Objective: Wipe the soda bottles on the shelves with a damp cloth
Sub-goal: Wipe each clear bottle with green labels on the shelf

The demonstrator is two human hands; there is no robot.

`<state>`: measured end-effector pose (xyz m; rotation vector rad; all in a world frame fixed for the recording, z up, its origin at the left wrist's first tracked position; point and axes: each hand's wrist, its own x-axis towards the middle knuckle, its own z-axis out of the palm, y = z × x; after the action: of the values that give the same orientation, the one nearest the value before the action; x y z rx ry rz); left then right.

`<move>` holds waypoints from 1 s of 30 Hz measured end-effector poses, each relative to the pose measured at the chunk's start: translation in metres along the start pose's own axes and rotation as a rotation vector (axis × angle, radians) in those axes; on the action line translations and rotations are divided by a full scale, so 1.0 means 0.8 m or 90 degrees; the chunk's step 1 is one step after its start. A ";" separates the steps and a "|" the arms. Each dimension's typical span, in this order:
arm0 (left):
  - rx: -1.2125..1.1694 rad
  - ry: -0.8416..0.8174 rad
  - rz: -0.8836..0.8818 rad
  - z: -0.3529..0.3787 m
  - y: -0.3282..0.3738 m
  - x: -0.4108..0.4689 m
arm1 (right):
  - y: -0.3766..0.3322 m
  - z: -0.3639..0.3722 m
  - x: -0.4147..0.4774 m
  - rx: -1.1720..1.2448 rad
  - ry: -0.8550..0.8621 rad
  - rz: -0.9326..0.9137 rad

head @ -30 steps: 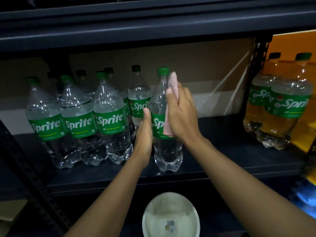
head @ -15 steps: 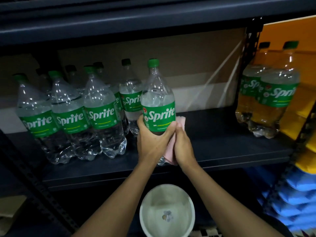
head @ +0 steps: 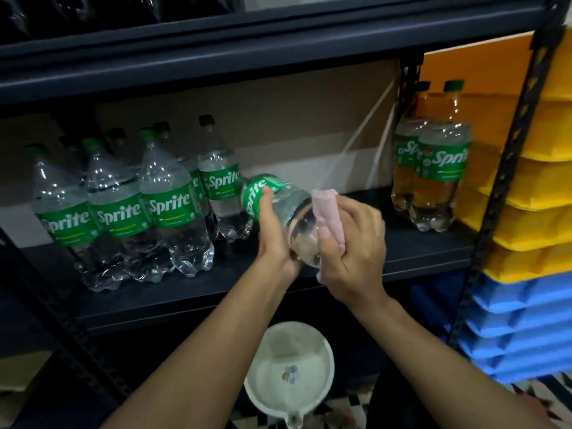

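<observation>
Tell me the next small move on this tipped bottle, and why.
Probably wipe the pink cloth across the base: the left hand grips the Sprite bottle tipped, base facing the camera, and the right hand holds the cloth beside it.

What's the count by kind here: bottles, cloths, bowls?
Upright Sprite bottles, by visible caps: 9 (left cluster 7, right pair 2)
Tilted Sprite bottle in the left hand: 1
Pink cloth in the right hand: 1
White bowl: 1
Total: 12
</observation>
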<state>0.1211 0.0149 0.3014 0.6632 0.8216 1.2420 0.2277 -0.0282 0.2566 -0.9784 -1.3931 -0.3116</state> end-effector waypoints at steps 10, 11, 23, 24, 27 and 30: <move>0.027 0.022 -0.055 0.002 0.035 -0.033 | -0.056 -0.007 0.014 0.010 0.065 0.023; 0.048 0.015 -0.052 0.000 0.037 -0.036 | -0.060 -0.007 0.013 0.012 0.071 0.041; 0.225 0.124 0.084 -0.028 0.028 -0.017 | -0.055 0.000 0.034 0.527 0.053 0.808; 0.252 0.158 0.105 -0.031 0.024 -0.009 | -0.044 0.006 0.028 0.578 0.050 0.866; 0.370 0.195 0.170 -0.035 0.021 0.005 | -0.007 0.022 0.010 0.650 0.025 0.973; 0.501 0.234 0.225 -0.041 0.021 0.017 | 0.025 0.027 0.017 0.578 0.023 0.914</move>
<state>0.0860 0.0315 0.2941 1.2707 1.5834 1.3658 0.2296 0.0041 0.2584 -0.9157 -0.3936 1.2485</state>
